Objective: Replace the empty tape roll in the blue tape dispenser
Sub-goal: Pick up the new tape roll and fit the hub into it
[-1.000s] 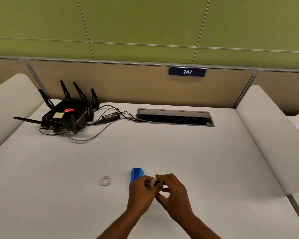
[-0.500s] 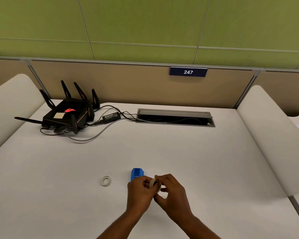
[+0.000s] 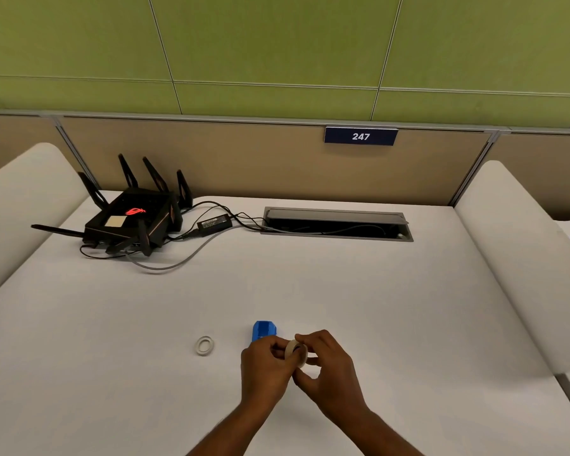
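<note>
We've got the new tape roll [image 3: 296,352] pinched between both hands: left hand [image 3: 266,370] closed on its left side, right hand [image 3: 329,366] closed on its right, held just above the desk [image 3: 392,307]. Looks like we're picking at the loose end, but it's too small to confirm. The blue tape dispenser [image 3: 264,330] sits on the desk just behind the left hand, partly hidden. The empty core [image 3: 205,345] lies off to the left, so the old roll is out. Next: free the tape end, seat the roll in the dispenser, and thread it to the cutter.
</note>
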A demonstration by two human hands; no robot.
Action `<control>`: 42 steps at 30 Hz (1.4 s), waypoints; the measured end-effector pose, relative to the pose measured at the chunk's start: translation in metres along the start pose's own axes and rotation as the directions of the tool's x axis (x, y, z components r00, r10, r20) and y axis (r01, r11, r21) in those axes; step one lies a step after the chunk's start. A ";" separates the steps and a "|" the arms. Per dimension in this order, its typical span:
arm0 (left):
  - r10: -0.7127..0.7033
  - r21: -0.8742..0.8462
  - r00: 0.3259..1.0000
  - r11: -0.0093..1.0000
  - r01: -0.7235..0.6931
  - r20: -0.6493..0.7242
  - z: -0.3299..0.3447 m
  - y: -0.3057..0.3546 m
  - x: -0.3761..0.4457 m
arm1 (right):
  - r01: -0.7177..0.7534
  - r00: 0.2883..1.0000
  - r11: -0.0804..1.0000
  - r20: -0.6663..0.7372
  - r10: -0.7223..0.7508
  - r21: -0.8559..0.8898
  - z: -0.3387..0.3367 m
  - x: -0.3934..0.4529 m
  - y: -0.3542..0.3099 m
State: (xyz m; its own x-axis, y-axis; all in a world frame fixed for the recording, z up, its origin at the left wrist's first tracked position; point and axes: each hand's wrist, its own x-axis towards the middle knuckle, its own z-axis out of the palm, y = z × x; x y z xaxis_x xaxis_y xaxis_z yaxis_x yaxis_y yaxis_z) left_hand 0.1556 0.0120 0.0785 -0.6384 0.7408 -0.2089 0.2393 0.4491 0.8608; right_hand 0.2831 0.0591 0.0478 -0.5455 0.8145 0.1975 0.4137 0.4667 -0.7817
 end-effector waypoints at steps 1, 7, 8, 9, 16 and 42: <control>-0.003 -0.002 1.000 1.000 0.003 0.000 0.000 0.000 0.000 | -0.001 1.000 1.000 0.002 0.001 0.000 0.000 0.000 0.000; -0.029 -0.019 0.999 0.999 0.029 0.025 0.002 -0.001 0.000 | 0.002 1.000 1.000 -0.005 -0.002 -0.009 -0.002 -0.001 0.000; -0.033 -0.023 0.999 0.999 0.034 0.031 0.002 -0.001 0.000 | 0.004 1.000 1.000 -0.005 -0.004 -0.011 -0.003 -0.002 0.000; -0.037 -0.029 0.999 0.999 0.038 0.038 0.003 0.000 -0.001 | 0.006 1.000 1.000 -0.007 -0.006 -0.014 -0.004 -0.003 0.000; -0.033 -0.020 0.997 0.999 0.034 0.062 0.004 0.001 -0.006 | 0.000 1.000 1.000 -0.020 -0.001 -0.018 -0.005 -0.007 0.003; 0.211 0.013 0.975 0.978 -0.210 -0.072 0.003 0.031 -0.017 | -0.007 0.954 0.936 -0.277 0.112 0.352 -0.016 -0.006 -0.015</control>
State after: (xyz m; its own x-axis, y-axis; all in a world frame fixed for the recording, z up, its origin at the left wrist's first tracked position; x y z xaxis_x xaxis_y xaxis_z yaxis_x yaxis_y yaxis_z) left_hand 0.1761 0.0146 0.1070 -0.6243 0.7811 0.0111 0.3778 0.2895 0.8795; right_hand 0.2924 0.0525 0.0680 -0.2724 0.9249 0.2653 0.1343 0.3096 -0.9413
